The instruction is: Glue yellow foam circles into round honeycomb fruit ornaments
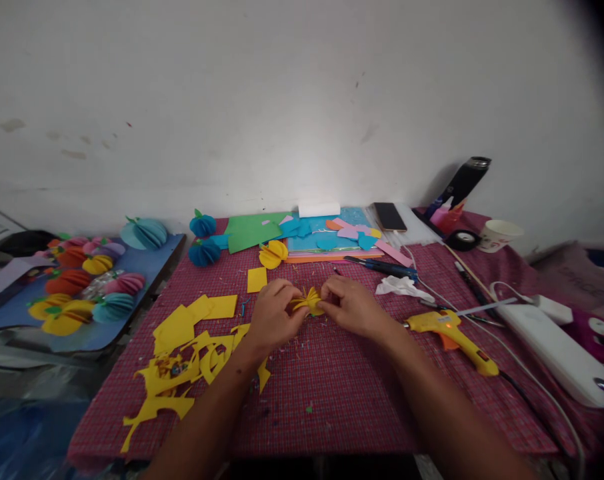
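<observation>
Between my two hands, over the middle of the red checked cloth, is a small fanned yellow paper ornament [309, 301] made of folded leaves. My left hand [277, 313] pinches its left side between thumb and fingers. On the opposite side, my right hand [349, 305] is closed on the ornament's edge. Behind my left hand sits a finished yellow paper ball [273, 254], and a yellow paper square [257, 280] lies just in front of that ball. Cut yellow paper scraps [207, 357] spread beside my left forearm.
A yellow glue gun [452, 337] and a white power strip [557, 353] lie at the right, with cords across the cloth. Further back are a utility knife [382, 267], a phone [389, 217] and a paper cup [499, 235]. Colourful paper balls fill a blue board [155, 287] at the left.
</observation>
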A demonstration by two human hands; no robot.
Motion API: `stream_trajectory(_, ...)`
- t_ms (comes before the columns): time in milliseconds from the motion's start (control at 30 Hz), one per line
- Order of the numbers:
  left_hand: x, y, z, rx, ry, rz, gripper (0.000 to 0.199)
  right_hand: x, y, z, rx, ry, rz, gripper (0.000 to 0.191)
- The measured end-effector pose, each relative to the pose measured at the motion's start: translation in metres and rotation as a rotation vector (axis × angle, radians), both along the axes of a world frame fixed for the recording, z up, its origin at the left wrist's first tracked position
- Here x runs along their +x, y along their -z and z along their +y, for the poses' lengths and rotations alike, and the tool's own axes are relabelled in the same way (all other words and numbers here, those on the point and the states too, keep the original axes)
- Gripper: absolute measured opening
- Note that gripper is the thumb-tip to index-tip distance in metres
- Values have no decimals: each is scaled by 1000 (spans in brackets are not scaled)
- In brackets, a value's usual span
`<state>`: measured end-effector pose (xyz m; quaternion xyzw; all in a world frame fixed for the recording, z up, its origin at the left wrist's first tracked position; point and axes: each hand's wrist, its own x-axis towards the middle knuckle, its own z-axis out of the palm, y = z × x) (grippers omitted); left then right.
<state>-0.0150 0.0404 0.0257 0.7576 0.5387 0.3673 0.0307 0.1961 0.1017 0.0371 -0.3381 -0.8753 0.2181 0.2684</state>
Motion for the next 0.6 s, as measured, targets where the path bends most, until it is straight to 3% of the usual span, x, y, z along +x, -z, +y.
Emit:
stream_trajectory(400, 1, 7, 1, -105, -27, 24, 5, 0, 1, -1, -53, 25, 6, 16)
stream_trajectory(600, -1, 9, 1, -116, 22, 27, 36, -3, -1, -5, -180, -9, 93, 12)
